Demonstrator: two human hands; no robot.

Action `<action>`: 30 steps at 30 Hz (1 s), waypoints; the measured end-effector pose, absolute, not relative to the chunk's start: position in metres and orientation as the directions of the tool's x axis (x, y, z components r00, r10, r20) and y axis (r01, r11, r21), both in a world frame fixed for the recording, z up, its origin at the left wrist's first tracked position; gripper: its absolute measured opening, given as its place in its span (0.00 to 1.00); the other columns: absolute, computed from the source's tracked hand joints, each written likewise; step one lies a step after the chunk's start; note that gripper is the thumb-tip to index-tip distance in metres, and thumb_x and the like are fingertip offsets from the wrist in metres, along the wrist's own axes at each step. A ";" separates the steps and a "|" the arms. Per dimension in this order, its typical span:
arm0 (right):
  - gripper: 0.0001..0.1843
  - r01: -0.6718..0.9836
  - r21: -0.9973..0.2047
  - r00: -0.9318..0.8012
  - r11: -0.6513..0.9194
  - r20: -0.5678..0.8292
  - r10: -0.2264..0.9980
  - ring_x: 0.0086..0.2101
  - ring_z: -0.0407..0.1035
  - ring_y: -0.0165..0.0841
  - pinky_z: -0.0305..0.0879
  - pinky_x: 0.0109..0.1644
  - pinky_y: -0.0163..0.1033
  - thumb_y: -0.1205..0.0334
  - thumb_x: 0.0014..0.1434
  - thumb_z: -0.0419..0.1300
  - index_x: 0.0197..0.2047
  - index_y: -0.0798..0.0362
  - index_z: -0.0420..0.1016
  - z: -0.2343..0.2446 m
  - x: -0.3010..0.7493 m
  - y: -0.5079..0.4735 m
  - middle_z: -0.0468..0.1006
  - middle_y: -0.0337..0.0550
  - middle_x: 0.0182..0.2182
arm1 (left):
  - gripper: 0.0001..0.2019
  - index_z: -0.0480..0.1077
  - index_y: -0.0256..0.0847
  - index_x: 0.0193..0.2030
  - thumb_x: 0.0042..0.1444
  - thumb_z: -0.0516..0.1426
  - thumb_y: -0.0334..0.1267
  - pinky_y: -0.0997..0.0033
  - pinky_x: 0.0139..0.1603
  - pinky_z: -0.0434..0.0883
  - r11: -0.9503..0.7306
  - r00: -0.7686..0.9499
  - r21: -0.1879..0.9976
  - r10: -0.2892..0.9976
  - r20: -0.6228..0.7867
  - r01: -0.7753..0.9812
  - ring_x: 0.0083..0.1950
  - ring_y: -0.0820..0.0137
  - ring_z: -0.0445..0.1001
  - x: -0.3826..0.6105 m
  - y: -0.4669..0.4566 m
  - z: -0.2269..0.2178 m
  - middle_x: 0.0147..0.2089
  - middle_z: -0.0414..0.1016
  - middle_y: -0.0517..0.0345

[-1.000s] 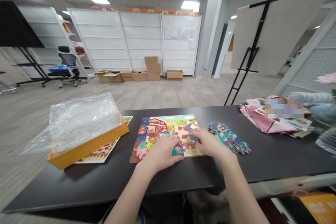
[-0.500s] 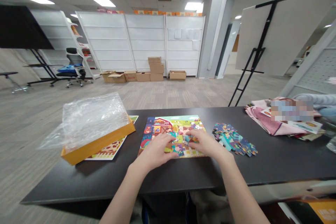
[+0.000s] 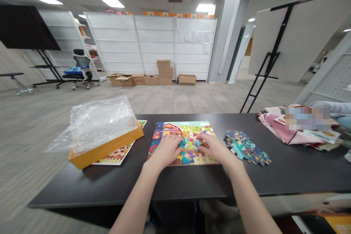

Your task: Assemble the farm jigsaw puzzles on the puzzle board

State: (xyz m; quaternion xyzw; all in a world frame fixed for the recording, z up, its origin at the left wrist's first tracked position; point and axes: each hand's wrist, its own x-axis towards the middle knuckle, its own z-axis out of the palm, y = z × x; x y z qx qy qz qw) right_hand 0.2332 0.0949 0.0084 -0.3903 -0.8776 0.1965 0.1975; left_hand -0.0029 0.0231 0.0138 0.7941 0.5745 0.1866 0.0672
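Note:
A colourful farm jigsaw board [image 3: 178, 131] with a red barn lies on the black table [image 3: 192, 182] in front of me. My left hand [image 3: 164, 150] rests flat on its lower left part, fingers stretched toward the middle. My right hand [image 3: 212, 148] lies on the lower right part, its fingertips pinched on a small puzzle piece [image 3: 197, 143] near the board's centre. The two hands almost meet there. A heap of loose puzzle pieces [image 3: 246, 148] lies just right of the board.
A yellow box lid [image 3: 106, 148] holding crumpled clear plastic wrap [image 3: 98, 120] sits at the left on a printed sheet [image 3: 116, 157]. Pink folded cloth and papers [image 3: 290, 131] lie at the far right. An easel [image 3: 263, 65], cardboard boxes [image 3: 164, 71] and an office chair [image 3: 79, 69] stand beyond.
Both hands have slid a little up the board toward its centre. The view has shifted slightly, so everything on the table appears further right.

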 end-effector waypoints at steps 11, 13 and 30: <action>0.12 0.563 -0.540 -0.614 0.625 0.233 0.754 0.46 0.71 0.37 0.65 0.52 0.42 0.71 0.58 0.59 0.46 0.52 0.71 0.005 0.226 0.099 0.78 0.47 0.45 | 0.11 0.74 0.42 0.51 0.62 0.57 0.37 0.55 0.63 0.65 -0.318 0.265 0.316 0.943 0.200 0.894 0.59 0.58 0.71 0.002 0.023 0.018 0.55 0.75 0.48; 0.13 0.566 -0.538 -0.609 0.625 0.239 0.757 0.47 0.71 0.37 0.65 0.52 0.42 0.71 0.58 0.59 0.47 0.52 0.72 0.003 0.226 0.100 0.78 0.47 0.46 | 0.11 0.74 0.42 0.51 0.62 0.57 0.37 0.55 0.63 0.65 -0.318 0.267 0.316 0.944 0.196 0.894 0.59 0.57 0.71 0.002 0.023 0.017 0.55 0.75 0.48; 0.16 0.538 -0.457 -0.658 0.708 0.296 0.692 0.51 0.68 0.41 0.66 0.54 0.46 0.66 0.58 0.63 0.51 0.51 0.71 0.004 0.222 0.098 0.76 0.48 0.49 | 0.11 0.74 0.42 0.51 0.63 0.57 0.36 0.56 0.62 0.65 -0.333 0.282 0.298 0.938 0.204 0.894 0.58 0.58 0.70 0.001 0.024 0.014 0.53 0.75 0.49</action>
